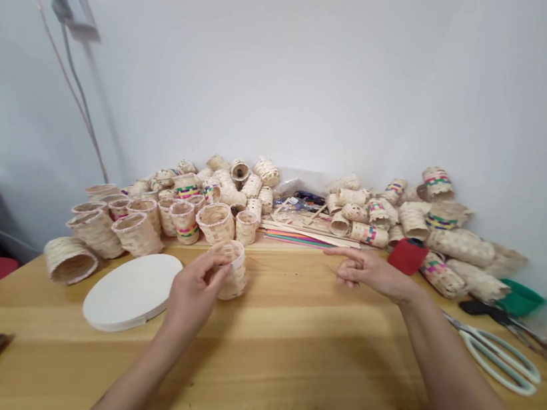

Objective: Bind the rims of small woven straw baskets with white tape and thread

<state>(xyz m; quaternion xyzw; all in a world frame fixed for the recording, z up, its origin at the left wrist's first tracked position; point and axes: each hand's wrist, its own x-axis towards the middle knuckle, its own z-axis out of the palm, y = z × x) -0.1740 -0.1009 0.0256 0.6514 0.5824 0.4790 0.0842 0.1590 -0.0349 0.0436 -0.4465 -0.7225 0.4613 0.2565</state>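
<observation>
Tabletop [296, 377] was loaded up beyond the left hand [194, 288] and the right hand [367, 274]. Rim-bound baskets [137, 239] were grouped past the left, raggedy-edged baskets [413, 221] heaped past the right, so plenty was probably left undone. Clutter [298, 203] between couldn't really be made out. The right hand was held half-open, index out, nothing visibly gripped. A small basket [237, 280] was pinched near its rim by the left hand, partly hidden.

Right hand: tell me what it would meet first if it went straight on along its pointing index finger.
The right hand would probably meet the coloured strips first, just ahead of it; its height is unclear, so it might pass above them.
</observation>
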